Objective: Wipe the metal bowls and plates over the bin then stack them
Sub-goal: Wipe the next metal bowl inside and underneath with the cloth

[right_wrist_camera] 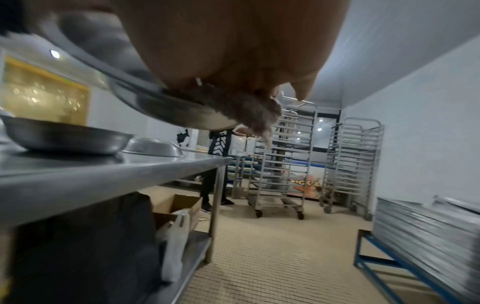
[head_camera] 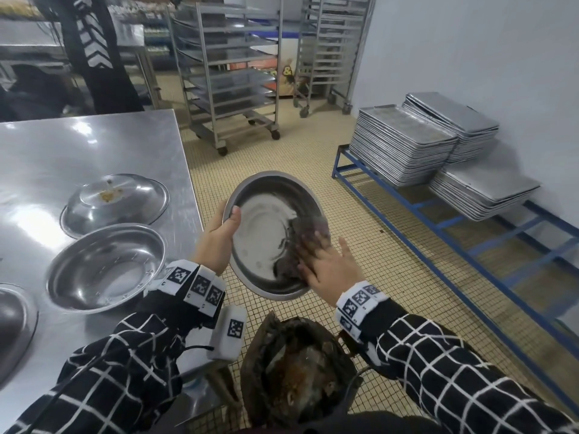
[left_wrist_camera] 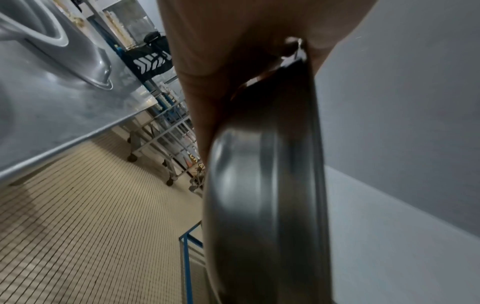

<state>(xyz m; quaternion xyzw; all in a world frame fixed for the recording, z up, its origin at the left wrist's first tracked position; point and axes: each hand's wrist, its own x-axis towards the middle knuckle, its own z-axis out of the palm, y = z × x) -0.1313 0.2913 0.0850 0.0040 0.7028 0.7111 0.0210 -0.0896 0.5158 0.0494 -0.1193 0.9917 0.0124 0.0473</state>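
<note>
The metal bowl (head_camera: 269, 227) is held tilted at the centre of the head view, above the bin (head_camera: 300, 374) at the lower centre. On the steel table (head_camera: 94, 145) at the left, an upright bowl (head_camera: 106, 267) and an overturned bowl (head_camera: 114, 198) are seen, with another dish (head_camera: 14, 321) cut by the left edge. The held bowl's left rim is gripped by the left hand (head_camera: 219, 236), thumb inside. A dark cloth (head_camera: 297, 242) is pressed against the bowl's right inner wall by the right hand (head_camera: 329, 267), fingers spread flat. Stacked trays (head_camera: 404, 145) rest on a blue rack (head_camera: 470, 245) at the right.
</note>
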